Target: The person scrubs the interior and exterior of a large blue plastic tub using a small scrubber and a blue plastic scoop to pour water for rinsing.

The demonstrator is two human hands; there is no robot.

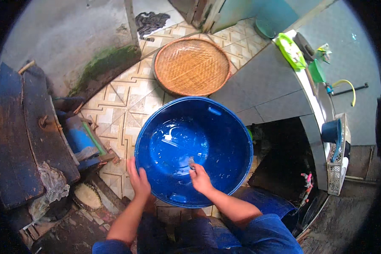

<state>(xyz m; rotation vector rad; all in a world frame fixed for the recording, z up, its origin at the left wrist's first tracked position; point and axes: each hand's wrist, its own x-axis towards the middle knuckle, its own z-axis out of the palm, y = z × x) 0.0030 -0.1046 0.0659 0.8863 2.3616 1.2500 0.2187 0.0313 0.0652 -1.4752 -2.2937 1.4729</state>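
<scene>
In the head view, the right hand [200, 179] is inside a round blue plastic tub [229, 142], its thumb and fingers closed on a small greyish object [191, 162] that is too small to identify. The tub lies directly in front of the person and between the two hands, its inner wall glossy, with bright glints on the bottom just beyond the right hand. The left hand [139, 180] is at the tub's near left rim, thumb apart from the fingers, which extend along the outside; whether it grips the rim, I cannot tell. Beyond both hands, past the tub's far edge, a round woven bamboo tray [192, 65] rests on the patterned tile floor [127, 101]. Well off to the left of the left hand are dark wooden boards [15, 135], with a crumpled clear plastic bag [53, 184] at their near end. Far to the right of the right hand, a grey-tiled counter [279, 80] carries a bright green basket [290, 53] and a blue dipper [331, 131].
</scene>
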